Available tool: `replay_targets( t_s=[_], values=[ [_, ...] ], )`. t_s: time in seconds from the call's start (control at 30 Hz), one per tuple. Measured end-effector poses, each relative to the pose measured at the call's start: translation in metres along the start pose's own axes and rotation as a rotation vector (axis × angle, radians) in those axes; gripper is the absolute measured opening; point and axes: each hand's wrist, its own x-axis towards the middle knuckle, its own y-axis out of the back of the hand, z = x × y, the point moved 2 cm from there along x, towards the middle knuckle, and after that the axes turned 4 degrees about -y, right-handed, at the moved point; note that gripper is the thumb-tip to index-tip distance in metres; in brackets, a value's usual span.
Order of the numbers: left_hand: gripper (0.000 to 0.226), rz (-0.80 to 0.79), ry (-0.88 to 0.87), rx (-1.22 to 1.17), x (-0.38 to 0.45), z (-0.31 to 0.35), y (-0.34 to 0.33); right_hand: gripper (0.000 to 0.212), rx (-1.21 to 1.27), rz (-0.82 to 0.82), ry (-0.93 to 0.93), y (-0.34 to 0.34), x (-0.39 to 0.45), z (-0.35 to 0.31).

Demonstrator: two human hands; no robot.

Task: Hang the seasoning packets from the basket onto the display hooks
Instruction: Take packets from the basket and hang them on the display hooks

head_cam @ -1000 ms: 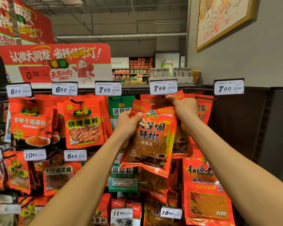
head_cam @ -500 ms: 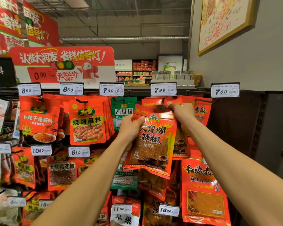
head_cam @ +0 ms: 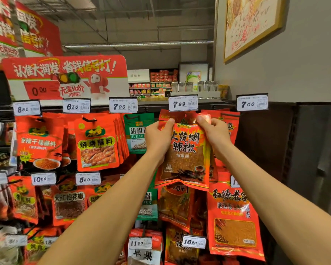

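Head view, item held: one red chili seasoning packet (head_cam: 183,155), raised in front of the packets already hanging under the 7.99 price tag (head_cam: 183,103). Your left hand (head_cam: 159,136) pinches its upper left corner, thumb on the face; your right hand (head_cam: 214,132) pinches the upper right corner. Both grips are narrow, each closed on the packet's top edge.

Hook: hidden behind the tag and the packet top; whether the hang hole has met it cannot be told.

Basket: not in view.

Risks, as judged:
- Hole misses the hook tip because you cannot see it; packet drops when you let go.
- Pushing blind shoves the hung packets back or knocks one off.
- Top edge may fold under your pinch, closing the hole.
- Packet could land on the neighbouring hook under the 7.00 price tag (head_cam: 252,103).
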Motion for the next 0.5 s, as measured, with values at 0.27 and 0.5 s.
replay_targets(
  t_s=[0.27, 0.5],
  values=[
    [0.048, 0.078, 0.039, -0.040, 0.008, -0.006, -0.007, 0.057, -0.250, 0.162, 0.116, -0.006, 0.008, -0.005],
    [0.050, 0.136, 0.053, -0.018, 0.021, -0.007, -0.012, 0.059, -0.304, 0.208, 0.111, -0.009, 0.016, -0.008]
  ],
)
